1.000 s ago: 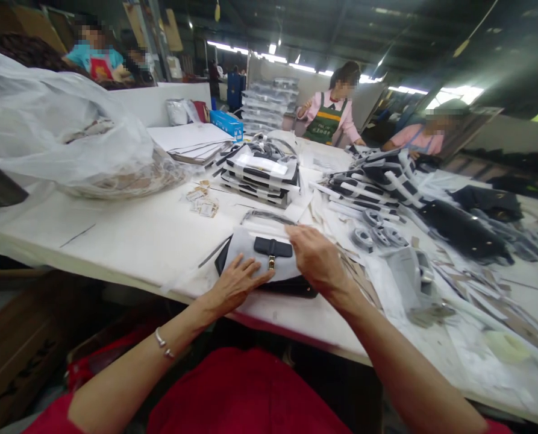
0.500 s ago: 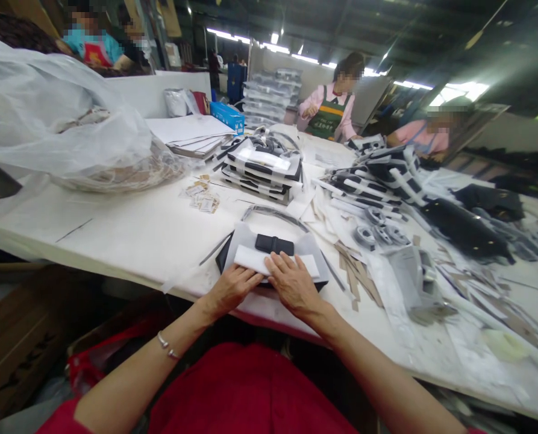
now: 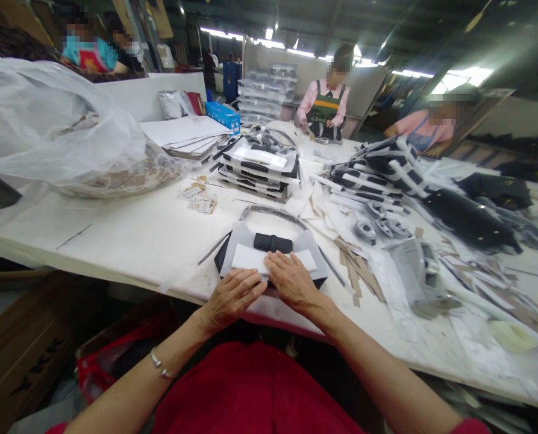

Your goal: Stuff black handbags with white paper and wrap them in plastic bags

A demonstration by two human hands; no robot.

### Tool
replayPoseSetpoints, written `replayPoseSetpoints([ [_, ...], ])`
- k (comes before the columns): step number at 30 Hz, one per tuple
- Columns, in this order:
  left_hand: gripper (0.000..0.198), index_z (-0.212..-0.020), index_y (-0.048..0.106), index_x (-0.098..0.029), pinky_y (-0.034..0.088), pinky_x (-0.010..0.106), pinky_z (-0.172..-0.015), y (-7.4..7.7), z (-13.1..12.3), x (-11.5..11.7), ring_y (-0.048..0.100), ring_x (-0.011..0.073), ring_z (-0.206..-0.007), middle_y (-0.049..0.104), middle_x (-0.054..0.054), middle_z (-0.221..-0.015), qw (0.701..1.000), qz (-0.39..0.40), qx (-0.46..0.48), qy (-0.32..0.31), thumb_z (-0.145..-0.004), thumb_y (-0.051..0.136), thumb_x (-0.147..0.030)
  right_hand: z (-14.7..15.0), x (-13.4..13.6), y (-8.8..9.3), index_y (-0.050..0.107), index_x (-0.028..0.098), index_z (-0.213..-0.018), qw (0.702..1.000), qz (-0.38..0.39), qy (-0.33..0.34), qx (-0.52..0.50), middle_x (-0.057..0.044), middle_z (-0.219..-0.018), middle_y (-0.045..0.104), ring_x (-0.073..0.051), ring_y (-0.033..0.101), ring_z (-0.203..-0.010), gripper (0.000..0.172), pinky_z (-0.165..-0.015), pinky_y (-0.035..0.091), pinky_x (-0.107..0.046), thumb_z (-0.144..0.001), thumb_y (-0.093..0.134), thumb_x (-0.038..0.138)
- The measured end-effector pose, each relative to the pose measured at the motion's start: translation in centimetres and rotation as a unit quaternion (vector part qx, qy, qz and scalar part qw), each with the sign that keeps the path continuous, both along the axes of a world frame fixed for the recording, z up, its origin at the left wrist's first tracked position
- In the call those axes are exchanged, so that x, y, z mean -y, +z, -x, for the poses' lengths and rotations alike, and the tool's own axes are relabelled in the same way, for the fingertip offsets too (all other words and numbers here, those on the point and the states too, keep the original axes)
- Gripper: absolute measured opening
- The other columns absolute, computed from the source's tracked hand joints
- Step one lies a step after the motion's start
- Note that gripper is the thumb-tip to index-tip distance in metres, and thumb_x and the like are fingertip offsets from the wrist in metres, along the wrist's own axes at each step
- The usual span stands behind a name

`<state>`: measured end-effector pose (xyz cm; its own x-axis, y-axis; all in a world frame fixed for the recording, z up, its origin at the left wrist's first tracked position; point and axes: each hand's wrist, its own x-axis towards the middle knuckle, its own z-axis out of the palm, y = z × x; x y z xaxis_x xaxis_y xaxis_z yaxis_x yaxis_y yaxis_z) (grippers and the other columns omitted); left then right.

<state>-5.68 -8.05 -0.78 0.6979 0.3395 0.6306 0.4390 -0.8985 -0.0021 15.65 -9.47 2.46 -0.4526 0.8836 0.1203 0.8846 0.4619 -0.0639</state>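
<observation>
A black handbag [image 3: 274, 243] lies flat near the table's front edge, mostly covered by white wrapping paper [image 3: 250, 258] folded across it. Only its black clasp tab shows above the fold, and its thin strap [image 3: 269, 211] curves on the table behind it. My left hand [image 3: 230, 296] lies flat on the lower left edge of the paper, fingers stretched out. My right hand [image 3: 292, 281] presses flat on the paper beside it, fingers together and extended. The two hands touch at the fingertips. A bracelet sits on my left wrist.
A stack of wrapped bags [image 3: 259, 167] stands behind, and more wrapped bags [image 3: 377, 172] and black bags [image 3: 470, 220] lie to the right. A big plastic sack [image 3: 61, 138] fills the left. Paper scraps [image 3: 356, 268] and small tags [image 3: 200, 199] litter the white table [image 3: 128, 235]. Three people work at the far side.
My right hand came back from the far edge of the bag to the near fold. The paper was folded over the bag's front, and both hands now press it flat.
</observation>
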Motion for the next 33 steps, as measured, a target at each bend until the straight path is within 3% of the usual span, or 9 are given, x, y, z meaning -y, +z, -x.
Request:
replayPoseSetpoints([
  [4, 0.048, -0.142, 0.043, -0.009, 0.041, 0.046, -0.111, -0.9, -1.3, -0.5, 0.049, 0.0250, -0.133, 0.057, 0.017, -0.138, 0.996, -0.006, -0.052, 0.072, -0.095, 0.038, -0.010, -0.4, 0.0, 0.0, 0.050, 0.015, -0.140, 1.000, 0.013, -0.001, -0.013, -0.014, -0.147, 0.049, -0.030, 0.045, -0.136, 0.044, -0.111, 0.035, -0.053, -0.099, 0.045, 0.030],
  [7, 0.053, -0.145, 0.039, -0.008, 0.043, 0.044, -0.111, -2.4, -1.5, -1.2, 0.050, 0.0228, -0.133, 0.055, 0.018, -0.140, 0.995, -0.007, -0.062, 0.081, -0.093, 0.032, -0.006, -1.0, 0.2, 0.3, 0.048, 0.013, -0.141, 1.000, 0.028, 0.012, -0.009, -0.016, -0.148, 0.048, -0.031, 0.042, -0.137, 0.056, -0.112, 0.033, -0.055, -0.093, 0.058, 0.039],
  [10, 0.053, -0.146, 0.038, -0.009, 0.040, 0.046, -0.112, -2.8, -1.1, -1.3, 0.047, 0.0243, -0.135, 0.054, 0.018, -0.142, 0.993, -0.001, -0.083, 0.080, -0.093, 0.034, -0.009, -1.5, 0.9, 0.2, 0.043, 0.014, -0.145, 1.000, 0.013, 0.012, 0.002, -0.018, -0.150, 0.045, -0.033, 0.038, -0.140, 0.072, -0.115, 0.024, -0.059, -0.084, 0.070, 0.043],
  [14, 0.050, -0.142, 0.042, -0.005, 0.041, 0.047, -0.109, -1.4, -1.7, -1.0, 0.049, 0.0277, -0.133, 0.055, 0.021, -0.139, 0.983, 0.001, -0.165, 0.083, -0.092, 0.034, -0.008, -1.9, 1.4, -0.5, 0.036, 0.013, -0.148, 1.000, 0.012, 0.012, 0.005, -0.019, -0.152, 0.041, -0.032, 0.036, -0.141, 0.088, -0.116, 0.022, -0.058, -0.076, 0.077, 0.043],
  [20, 0.042, -0.132, 0.047, 0.000, 0.047, 0.047, -0.096, 0.3, -3.6, -1.2, 0.058, 0.0321, -0.118, 0.059, 0.026, -0.127, 0.960, -0.030, -0.254, 0.114, -0.093, 0.036, -0.006, -1.6, 1.3, -0.4, 0.039, 0.015, -0.147, 1.000, 0.014, 0.007, 0.003, -0.019, -0.151, 0.041, -0.034, 0.037, -0.140, 0.087, -0.114, 0.024, -0.060, -0.074, 0.079, 0.041],
  [27, 0.026, -0.115, 0.053, -0.010, 0.053, 0.035, -0.079, 2.6, -2.9, -3.1, 0.064, 0.0230, -0.091, 0.065, 0.012, -0.100, 0.975, 0.016, -0.215, 0.049, -0.091, 0.042, -0.010, -0.3, 1.8, -0.1, 0.042, 0.012, -0.143, 0.997, -0.057, -0.049, -0.001, -0.020, -0.149, 0.045, -0.036, 0.041, -0.136, 0.087, -0.113, 0.027, -0.057, -0.071, 0.084, 0.037],
  [30, 0.025, -0.108, 0.055, -0.013, 0.053, 0.033, -0.076, 3.9, -3.0, -4.0, 0.065, 0.0217, -0.086, 0.066, 0.009, -0.095, 0.977, 0.037, -0.205, 0.039, -0.085, 0.046, -0.007, -0.3, 1.4, 0.0, 0.043, 0.012, -0.142, 0.993, -0.093, -0.068, 0.008, -0.020, -0.146, 0.048, -0.037, 0.043, -0.133, 0.075, -0.111, 0.030, -0.055, -0.078, 0.078, 0.030],
  [33, 0.026, -0.103, 0.057, -0.014, 0.054, 0.030, -0.071, 4.5, -3.4, -4.4, 0.066, 0.0204, -0.079, 0.067, 0.007, -0.090, 0.975, 0.047, -0.212, 0.038, -0.079, 0.049, -0.006, -0.7, 0.7, -0.1, 0.048, 0.012, -0.138, 0.989, -0.129, -0.070, 0.027, -0.018, -0.141, 0.054, -0.033, 0.050, -0.126, 0.047, -0.104, 0.037, -0.049, -0.092, 0.057, 0.019],
])
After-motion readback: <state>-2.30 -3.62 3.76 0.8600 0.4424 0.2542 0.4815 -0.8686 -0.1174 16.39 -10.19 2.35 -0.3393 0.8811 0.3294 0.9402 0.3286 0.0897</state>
